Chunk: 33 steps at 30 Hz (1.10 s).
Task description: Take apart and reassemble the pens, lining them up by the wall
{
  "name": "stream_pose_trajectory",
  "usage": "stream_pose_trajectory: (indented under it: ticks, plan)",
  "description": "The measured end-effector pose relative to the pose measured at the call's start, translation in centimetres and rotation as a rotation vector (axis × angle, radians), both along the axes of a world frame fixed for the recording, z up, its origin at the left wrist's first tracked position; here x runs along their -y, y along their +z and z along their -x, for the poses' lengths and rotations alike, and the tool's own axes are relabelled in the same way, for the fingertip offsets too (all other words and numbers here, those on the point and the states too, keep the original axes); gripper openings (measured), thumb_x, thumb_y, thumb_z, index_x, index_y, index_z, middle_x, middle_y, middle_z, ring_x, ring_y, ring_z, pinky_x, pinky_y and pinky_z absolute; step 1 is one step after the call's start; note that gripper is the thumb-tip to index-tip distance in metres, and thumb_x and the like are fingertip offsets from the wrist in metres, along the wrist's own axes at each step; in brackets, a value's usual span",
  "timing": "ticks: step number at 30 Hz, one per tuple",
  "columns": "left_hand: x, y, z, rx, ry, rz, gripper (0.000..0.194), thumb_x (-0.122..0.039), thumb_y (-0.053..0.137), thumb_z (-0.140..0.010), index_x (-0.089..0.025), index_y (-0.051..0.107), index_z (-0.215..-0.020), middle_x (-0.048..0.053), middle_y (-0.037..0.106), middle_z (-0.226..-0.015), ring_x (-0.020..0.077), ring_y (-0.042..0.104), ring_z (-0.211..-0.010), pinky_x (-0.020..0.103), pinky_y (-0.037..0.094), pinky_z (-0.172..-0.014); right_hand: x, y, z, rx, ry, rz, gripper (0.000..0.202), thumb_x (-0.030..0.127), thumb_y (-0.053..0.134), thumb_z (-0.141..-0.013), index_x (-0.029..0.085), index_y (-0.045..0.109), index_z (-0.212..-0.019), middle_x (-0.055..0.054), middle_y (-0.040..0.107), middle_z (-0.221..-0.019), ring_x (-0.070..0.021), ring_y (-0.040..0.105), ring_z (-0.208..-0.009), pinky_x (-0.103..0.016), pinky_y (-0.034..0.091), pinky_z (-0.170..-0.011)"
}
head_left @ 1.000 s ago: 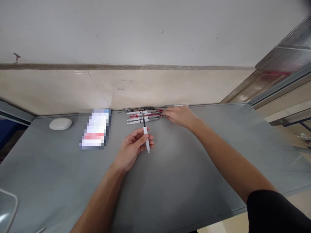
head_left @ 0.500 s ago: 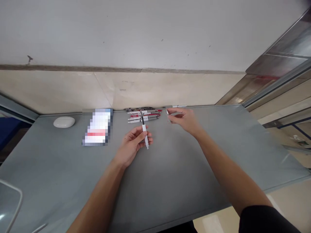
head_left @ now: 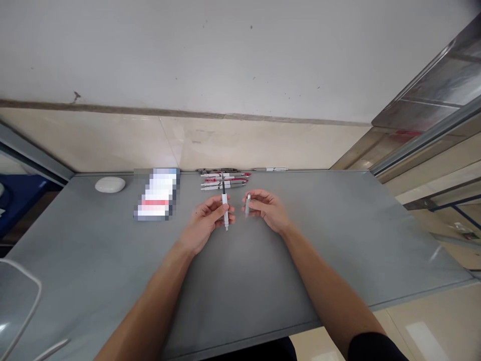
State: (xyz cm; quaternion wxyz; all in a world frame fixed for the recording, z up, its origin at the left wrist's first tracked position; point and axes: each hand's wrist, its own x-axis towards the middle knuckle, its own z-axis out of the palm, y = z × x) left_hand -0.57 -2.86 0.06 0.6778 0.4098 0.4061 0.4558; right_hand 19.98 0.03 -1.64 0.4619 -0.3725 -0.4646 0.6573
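A white pen barrel, its dark refill sticking out at the far end, stands nearly upright in the view. My left hand is closed around it, thumb on top. Just to the right, my right hand pinches a short grey pen front piece with a silver tip. The two pen parts are apart, with a small gap between the hands. Beyond them lie several white, red and dark pens, side by side on the grey table.
A phone with a blurred screen and a white oval case lie at the left. One more pen rests along the wall at the back. A white cable curves at the lower left.
My right hand has come back from beside the pens, moving left and nearer to me with the pen front piece. My left hand still holds the barrel in nearly the same place.
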Motion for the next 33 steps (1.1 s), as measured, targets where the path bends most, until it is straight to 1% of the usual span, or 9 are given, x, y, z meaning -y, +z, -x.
stream_pose_trajectory:
  ticks: [5,8,11,15,17,20,25,28,33]
  plan:
    - [-0.2,0.4,-0.3,-0.077,0.017,-0.027,0.039,-0.040,0.073,-0.079,-0.018,0.063,-0.110,0.005,0.066,-0.091,0.0179,0.065,-0.078,0.036,0.053,-0.078,-0.1,0.1,-0.6,-0.036,-0.031,-0.026,0.020,0.030,0.077,-0.071,0.023,0.069,-0.088,0.002,0.068,-0.087,-0.0137,0.068,-0.071,-0.031,0.057,-0.067]
    - [-0.4,0.9,-0.5,-0.192,-0.018,-0.064,0.040,-0.043,0.072,-0.079,-0.018,0.064,-0.109,0.005,0.066,-0.090,0.0193,0.066,-0.078,0.036,0.053,-0.077,-0.1,0.3,-0.8,-0.047,-0.040,-0.037,0.021,0.031,0.077,-0.069,0.023,0.068,-0.087,0.002,0.068,-0.085,-0.0136,0.067,-0.069,-0.032,0.057,-0.067]
    - [-0.9,1.7,-0.6,-0.343,-0.102,-0.163,0.034,-0.045,0.069,-0.080,-0.020,0.066,-0.103,0.005,0.067,-0.089,0.0189,0.064,-0.075,0.034,0.053,-0.073,-0.1,0.7,-0.9,-0.067,-0.079,-0.053,0.021,0.032,0.076,-0.069,0.024,0.067,-0.086,0.002,0.067,-0.086,-0.0137,0.067,-0.070,-0.033,0.057,-0.068]
    - [-2.0,2.9,-0.4,-0.533,-0.259,-0.345,0.024,-0.042,0.059,-0.087,-0.021,0.069,-0.094,0.003,0.065,-0.080,0.0165,0.060,-0.070,0.029,0.048,-0.068,-0.2,0.9,-0.7,-0.097,-0.204,-0.069,0.019,0.032,0.075,-0.070,0.025,0.064,-0.084,0.003,0.065,-0.086,-0.0126,0.065,-0.068,-0.033,0.057,-0.068]
    - [-2.6,3.4,-0.1,-0.586,-0.321,-0.378,0.021,-0.040,0.058,-0.087,-0.022,0.069,-0.091,0.002,0.063,-0.076,0.0159,0.059,-0.069,0.027,0.045,-0.065,-0.3,0.9,-0.5,-0.114,-0.281,-0.087,0.019,0.031,0.074,-0.070,0.026,0.063,-0.084,0.003,0.064,-0.086,-0.0125,0.064,-0.067,-0.033,0.057,-0.067]
    - [-3.3,4.0,0.5,-0.661,-0.386,-0.367,0.019,-0.039,0.059,-0.085,-0.023,0.069,-0.090,0.001,0.062,-0.073,0.0165,0.058,-0.070,0.025,0.041,-0.059,-0.4,0.9,-0.2,-0.151,-0.391,-0.122,0.018,0.030,0.073,-0.071,0.026,0.061,-0.085,0.003,0.063,-0.086,-0.0129,0.064,-0.067,-0.033,0.057,-0.067]
    - [-3.9,4.6,1.1,-0.693,-0.403,-0.354,0.018,-0.039,0.062,-0.080,-0.024,0.070,-0.078,0.002,0.061,-0.068,0.0167,0.056,-0.064,0.024,0.038,-0.053,-0.4,1.2,0.5,-0.211,-0.541,-0.123,0.021,0.027,0.073,-0.071,0.028,0.058,-0.086,0.004,0.063,-0.089,-0.0127,0.065,-0.069,-0.036,0.058,-0.072]
    - [-4.2,4.6,1.1,-0.686,-0.438,-0.342,0.017,-0.039,0.063,-0.078,-0.024,0.072,-0.080,0.002,0.062,-0.068,0.0170,0.056,-0.062,0.026,0.039,-0.054,-0.5,1.5,0.9,-0.223,-0.623,-0.127,0.020,0.027,0.071,-0.072,0.028,0.057,-0.086,0.004,0.062,-0.090,-0.0124,0.065,-0.070,-0.035,0.058,-0.073]
    - [-4.7,4.6,1.1,-0.695,-0.522,-0.363,0.019,-0.037,0.055,-0.083,-0.023,0.068,-0.077,0.001,0.059,-0.071,0.0166,0.054,-0.067,0.026,0.040,-0.059,-0.8,1.8,1.3,-0.268,-0.704,-0.142,0.019,0.026,0.071,-0.072,0.028,0.059,-0.087,0.003,0.060,-0.091,-0.0121,0.065,-0.075,-0.031,0.059,-0.072]
